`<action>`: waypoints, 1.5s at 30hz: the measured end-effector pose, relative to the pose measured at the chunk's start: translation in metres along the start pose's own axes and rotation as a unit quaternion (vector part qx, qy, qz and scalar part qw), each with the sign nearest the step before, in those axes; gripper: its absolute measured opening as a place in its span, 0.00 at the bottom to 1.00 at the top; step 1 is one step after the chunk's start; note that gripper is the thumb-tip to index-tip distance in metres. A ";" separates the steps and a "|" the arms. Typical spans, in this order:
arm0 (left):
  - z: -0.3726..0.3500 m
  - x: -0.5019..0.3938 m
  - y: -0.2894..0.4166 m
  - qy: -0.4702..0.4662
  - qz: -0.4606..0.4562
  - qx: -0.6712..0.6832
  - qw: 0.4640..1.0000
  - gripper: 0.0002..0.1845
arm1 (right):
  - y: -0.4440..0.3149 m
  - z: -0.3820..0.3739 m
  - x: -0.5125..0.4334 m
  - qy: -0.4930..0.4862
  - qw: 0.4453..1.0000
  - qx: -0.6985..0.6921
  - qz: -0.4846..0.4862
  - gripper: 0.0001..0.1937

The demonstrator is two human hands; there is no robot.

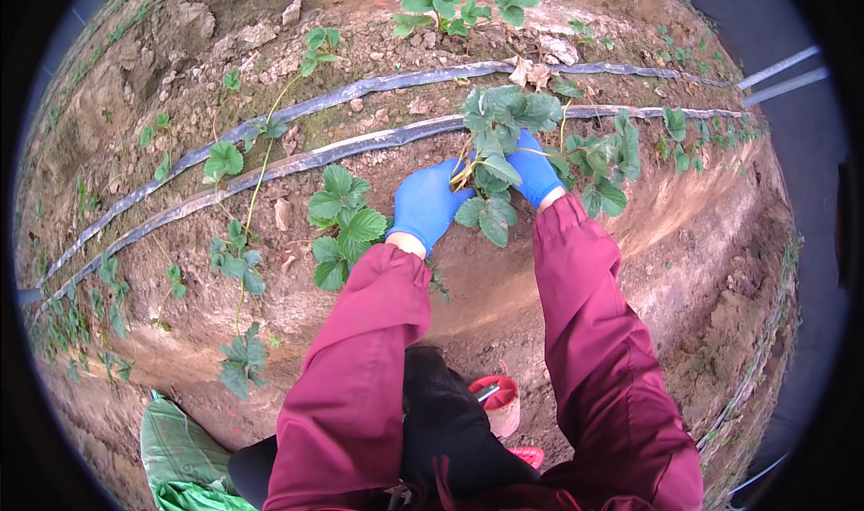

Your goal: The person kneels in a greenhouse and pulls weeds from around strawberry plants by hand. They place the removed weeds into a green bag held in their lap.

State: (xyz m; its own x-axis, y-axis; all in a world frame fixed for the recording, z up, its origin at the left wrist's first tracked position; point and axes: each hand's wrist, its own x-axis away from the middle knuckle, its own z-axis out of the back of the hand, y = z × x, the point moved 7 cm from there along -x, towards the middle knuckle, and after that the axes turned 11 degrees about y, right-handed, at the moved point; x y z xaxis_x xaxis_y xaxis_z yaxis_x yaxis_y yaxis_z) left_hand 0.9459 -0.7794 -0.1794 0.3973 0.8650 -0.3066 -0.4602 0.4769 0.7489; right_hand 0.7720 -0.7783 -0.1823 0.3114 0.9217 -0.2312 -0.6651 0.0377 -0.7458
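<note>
My left hand [424, 197], in a blue glove, grips the stems of a strawberry plant [498, 163] near their lower ends. My right hand [533, 170], gloved the same way, is at the plant's other side, partly hidden behind its leaves; its fingertips cannot be seen. The plant's leaves spread above and below both hands, and a thin runner [540, 152] stretches from it to the right. Close to my left wrist grows another strawberry plant [345, 224]. Leaves on a runner [607, 163] lie just right of my right hand.
Two flat drip irrigation tapes [405, 79] [378, 140] run across the soil bed beyond my hands. A red-rimmed bucket [503, 413] with a metal-looking object inside stands beside my leg. At lower left sits a green sack [179, 443]. Further strawberry plants [442, 8] grow at the far side.
</note>
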 end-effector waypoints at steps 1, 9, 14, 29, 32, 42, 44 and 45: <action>-0.001 0.000 0.000 -0.002 0.003 -0.002 1.000 0.13 | -0.006 0.000 0.001 0.028 0.998 -0.027 0.053 0.15; -0.004 -0.001 -0.002 -0.026 0.013 0.019 0.999 0.18 | 0.004 0.000 0.018 0.154 0.981 -0.113 0.010 0.12; -0.004 -0.002 -0.004 -0.023 0.019 -0.001 1.000 0.19 | 0.019 -0.007 0.009 0.112 0.986 -0.090 -0.088 0.12; -0.002 -0.001 0.004 0.009 -0.003 -0.042 0.999 0.15 | -0.010 0.018 0.052 0.255 0.967 0.021 -0.010 0.06; -0.002 -0.001 0.005 -0.008 0.008 -0.036 0.999 0.15 | -0.018 0.013 0.030 0.248 0.965 0.026 0.076 0.07; -0.007 0.000 0.000 -0.029 0.004 -0.040 0.999 0.17 | -0.020 0.034 0.004 0.274 0.957 -0.088 0.036 0.09; -0.009 -0.001 -0.002 -0.032 0.009 -0.032 0.999 0.18 | -0.018 0.039 -0.006 0.201 0.967 -0.151 -0.042 0.09; -0.011 -0.001 -0.004 -0.040 0.022 -0.016 0.999 0.18 | -0.017 0.039 -0.010 0.154 0.972 -0.158 -0.081 0.09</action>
State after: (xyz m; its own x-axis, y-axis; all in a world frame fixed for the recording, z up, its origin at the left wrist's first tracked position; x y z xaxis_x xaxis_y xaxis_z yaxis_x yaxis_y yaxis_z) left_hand 0.9393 -0.7803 -0.1887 0.4377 0.8705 -0.2249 -0.5039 0.4446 0.7405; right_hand 0.7539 -0.7735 -0.1431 0.6152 0.7527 -0.2347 -0.3636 0.0067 -0.9315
